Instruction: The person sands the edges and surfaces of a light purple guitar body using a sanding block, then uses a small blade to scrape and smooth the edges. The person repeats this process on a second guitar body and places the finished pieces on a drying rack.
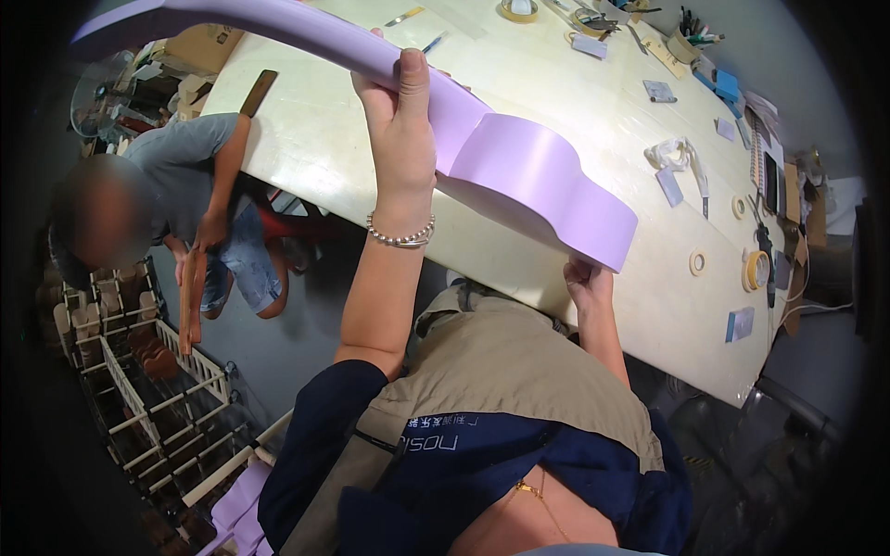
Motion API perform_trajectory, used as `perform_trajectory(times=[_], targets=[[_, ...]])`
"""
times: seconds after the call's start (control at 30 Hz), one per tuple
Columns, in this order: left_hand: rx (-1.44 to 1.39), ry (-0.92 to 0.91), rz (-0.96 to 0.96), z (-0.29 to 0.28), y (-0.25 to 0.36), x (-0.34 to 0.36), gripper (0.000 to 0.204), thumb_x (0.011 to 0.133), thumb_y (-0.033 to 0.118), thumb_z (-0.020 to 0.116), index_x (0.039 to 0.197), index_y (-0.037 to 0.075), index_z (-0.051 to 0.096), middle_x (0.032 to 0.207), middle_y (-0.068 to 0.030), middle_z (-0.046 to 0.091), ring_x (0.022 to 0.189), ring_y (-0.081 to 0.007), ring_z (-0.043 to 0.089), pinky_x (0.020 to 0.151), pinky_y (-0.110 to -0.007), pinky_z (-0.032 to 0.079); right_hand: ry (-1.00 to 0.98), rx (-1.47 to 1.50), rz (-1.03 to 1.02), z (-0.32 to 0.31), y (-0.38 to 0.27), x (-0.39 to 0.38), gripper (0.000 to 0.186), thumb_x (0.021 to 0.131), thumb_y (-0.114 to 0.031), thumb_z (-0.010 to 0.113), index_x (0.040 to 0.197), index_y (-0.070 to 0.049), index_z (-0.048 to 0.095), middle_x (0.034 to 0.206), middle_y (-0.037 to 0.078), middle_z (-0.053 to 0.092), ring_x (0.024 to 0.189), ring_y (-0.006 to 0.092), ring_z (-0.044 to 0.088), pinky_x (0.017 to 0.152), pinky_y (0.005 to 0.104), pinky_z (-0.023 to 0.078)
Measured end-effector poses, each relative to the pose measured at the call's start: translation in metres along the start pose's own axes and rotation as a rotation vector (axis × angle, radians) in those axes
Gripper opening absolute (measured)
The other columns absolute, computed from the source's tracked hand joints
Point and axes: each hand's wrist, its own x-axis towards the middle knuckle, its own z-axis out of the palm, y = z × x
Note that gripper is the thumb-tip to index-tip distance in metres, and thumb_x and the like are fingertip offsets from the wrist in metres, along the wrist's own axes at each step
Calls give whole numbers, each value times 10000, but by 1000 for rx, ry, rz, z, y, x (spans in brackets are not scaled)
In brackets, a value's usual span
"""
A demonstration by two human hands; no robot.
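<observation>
My left hand [399, 130] grips the neck of a lilac ukulele [542, 181] near where it meets the body, thumb over the upper side and a beaded bracelet at the wrist. The neck rises toward the upper left, and the body is turned side-on above the table's near edge. At the body's lower right end my right hand [589, 283] has its fingers closed on it from beneath, partly hidden behind the ukulele.
The cream worktable [677, 306] holds tape rolls [756, 271], small blocks [739, 324], tools and pen cups [686, 44]. At left a co-worker [195, 185] bends, holding wooden pieces [190, 301], beside a rack [139, 389] of instrument parts; lilac parts [236, 510] sit lower left.
</observation>
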Motion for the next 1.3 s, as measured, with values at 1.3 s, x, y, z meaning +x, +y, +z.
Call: perform_trajectory(times=[1.3], targets=[[-445,-551,-65,-64,19,-10,372,807,94,638,1152,12,523,1119,-286,572,1102,-404,540,960,-508,420,-11,207,-366,55,-40,5,248,941,-283,449,1033,-74,545,872,-15,590,515,80,493,482,199,430]])
